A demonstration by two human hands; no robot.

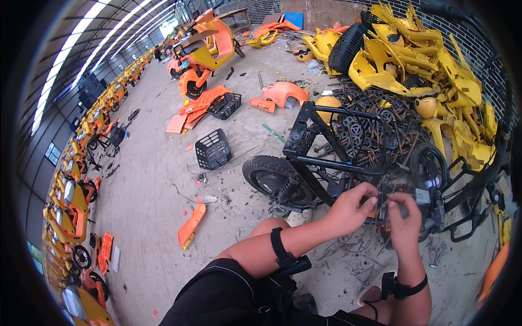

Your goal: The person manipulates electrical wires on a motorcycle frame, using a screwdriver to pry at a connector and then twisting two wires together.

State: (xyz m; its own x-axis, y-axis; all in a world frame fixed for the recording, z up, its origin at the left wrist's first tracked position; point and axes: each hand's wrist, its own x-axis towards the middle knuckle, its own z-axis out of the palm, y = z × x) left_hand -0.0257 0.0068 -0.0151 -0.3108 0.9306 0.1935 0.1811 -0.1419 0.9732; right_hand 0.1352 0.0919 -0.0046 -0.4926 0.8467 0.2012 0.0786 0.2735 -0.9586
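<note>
My left hand (356, 205) and my right hand (405, 217) meet over the middle of a stripped black scooter frame (340, 165). Both are closed in a pinch, fingertips a short gap apart, at thin dark wires (383, 209) between them. The wires' ends are too small to make out. To the left, the frame's rear wheel (272, 176) rests on the floor, with a shock absorber (290, 187) beside it. A grey box-like part (422, 196) sits in the frame just right of my right hand.
Behind the frame lies a heap of rusty metal parts (364, 122), backed by piled yellow body panels (435, 65). Black baskets (213, 149) and orange panels (191, 225) lie on the floor to the left. An orange-yellow scooter (204, 51) stands farther off; more line the left wall.
</note>
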